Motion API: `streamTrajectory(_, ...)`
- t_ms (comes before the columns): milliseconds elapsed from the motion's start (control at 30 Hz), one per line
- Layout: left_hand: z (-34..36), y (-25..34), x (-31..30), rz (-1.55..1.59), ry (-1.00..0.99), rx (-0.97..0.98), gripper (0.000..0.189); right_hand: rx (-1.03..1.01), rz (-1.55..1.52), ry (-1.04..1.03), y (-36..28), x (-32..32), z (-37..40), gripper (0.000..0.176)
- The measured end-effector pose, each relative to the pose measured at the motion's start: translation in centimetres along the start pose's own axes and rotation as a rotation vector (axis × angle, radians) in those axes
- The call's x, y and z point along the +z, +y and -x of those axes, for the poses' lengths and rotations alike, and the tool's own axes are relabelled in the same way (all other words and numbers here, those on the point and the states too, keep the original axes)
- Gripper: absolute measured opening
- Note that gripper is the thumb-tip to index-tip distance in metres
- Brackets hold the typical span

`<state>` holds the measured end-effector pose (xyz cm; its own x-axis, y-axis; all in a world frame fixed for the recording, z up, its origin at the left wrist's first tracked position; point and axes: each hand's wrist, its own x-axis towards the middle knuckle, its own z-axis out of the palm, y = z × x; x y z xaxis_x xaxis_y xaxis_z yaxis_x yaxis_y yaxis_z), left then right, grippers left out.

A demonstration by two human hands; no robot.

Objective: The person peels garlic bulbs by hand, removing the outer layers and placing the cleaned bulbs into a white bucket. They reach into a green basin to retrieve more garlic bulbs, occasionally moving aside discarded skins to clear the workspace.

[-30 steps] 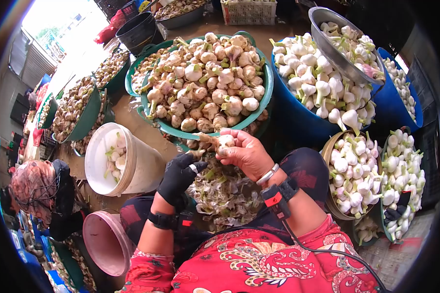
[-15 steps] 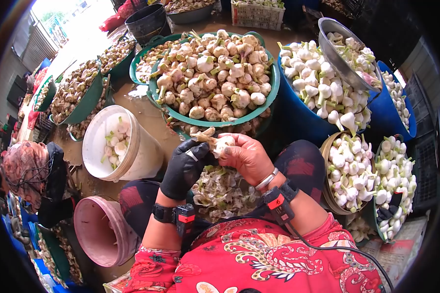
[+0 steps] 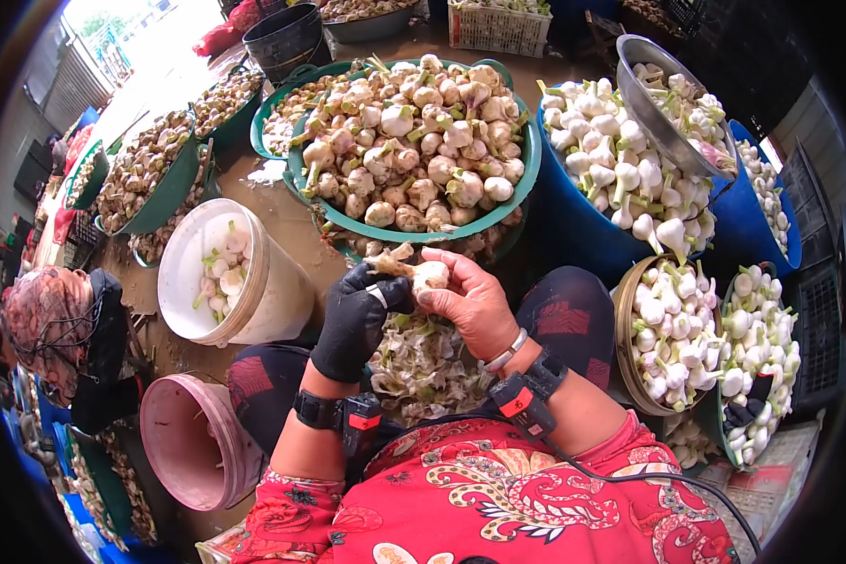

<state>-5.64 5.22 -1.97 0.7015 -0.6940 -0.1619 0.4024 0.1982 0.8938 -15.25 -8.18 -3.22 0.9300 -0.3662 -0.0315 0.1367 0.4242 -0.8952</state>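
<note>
Both my hands meet around one garlic bulb (image 3: 430, 275), just in front of the big green basin (image 3: 414, 232) heaped with unpeeled garlic. My left hand (image 3: 359, 315), in a black glove, is closed by the bulb's stem side, where the stained stem points up and left. The bare fingers and thumb of my right hand (image 3: 470, 299) pinch the bulb from the right. Below my hands lies a pile of peeled skins (image 3: 428, 371) between my knees.
A white bucket (image 3: 287, 291) with some clean garlic and a pink bucket (image 3: 240, 461) stand at the left, near another person (image 3: 61, 329). To the right are a blue barrel (image 3: 559, 202) and a round container (image 3: 622, 329), both full of white garlic.
My right hand has tilted slightly, and its wrist has shifted a little left and down. The bulb stays between both hands, with its stem still pointing left.
</note>
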Motion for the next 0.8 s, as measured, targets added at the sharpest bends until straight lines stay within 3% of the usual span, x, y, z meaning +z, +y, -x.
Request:
streamTrajectory(67,0.0,-0.4,-0.5,-0.162,0.015,0.047,0.021,0.021,-0.015,-0.006,0.5,-0.7,-0.1,0.042)
streamTrajectory(133,0.2,-0.3,-0.6,-0.324,0.031,0.090,0.019,0.241,-0.453,-0.244,0.3,-1.5,-0.5,0.038)
streamTrajectory(200,0.4,0.1,-0.5,-0.531,0.042,0.131,0.016,0.276,-0.416,-0.208,-0.6,-1.3,-0.4,0.038)
streamTrajectory(333,0.8,0.7,0.0,-0.341,0.001,0.074,0.017,0.276,-0.336,-0.158,-0.9,-1.1,-0.4,0.040)
streamTrajectory(400,1.1,0.8,1.2,-0.013,0.024,0.043,0.018,0.287,-0.313,-0.152,-1.0,-1.0,-0.3,0.040)
streamTrajectory(500,0.9,-0.1,0.0,-0.090,-0.034,0.044,0.018,0.277,-0.265,-0.097,-1.1,-0.4,0.0,0.045)
streamTrajectory(567,0.9,0.0,0.1,-0.027,-0.035,0.040,0.017,0.119,0.045,-0.089,-1.4,0.0,0.1,0.049)
streamTrajectory(600,0.8,0.1,0.2,0.034,-0.038,0.040,0.015,-0.069,0.183,-0.050,-1.2,0.5,0.3,0.059)
streamTrajectory(633,0.8,0.1,0.1,0.034,-0.041,0.039,0.015,-0.070,0.183,-0.048,-0.6,0.3,0.2,0.059)
streamTrajectory(700,0.5,-0.4,-0.5,-0.861,-0.168,0.617,0.019,-0.467,0.665,0.060,0.4,-0.1,-0.3,0.062)
streamTrajectory(733,0.8,-1.1,-0.2,-0.517,-0.101,0.387,0.017,-0.348,0.356,0.084,0.8,0.6,-0.2,0.052)
streamTrajectory(767,0.8,-1.1,-0.4,-0.517,-0.100,0.385,0.017,-0.346,0.355,0.084,0.5,0.3,0.0,0.052)
streamTrajectory(800,1.0,-0.6,-0.5,-0.334,-0.081,0.178,0.017,-0.094,0.148,-0.021,-0.3,-0.1,0.1,0.046)
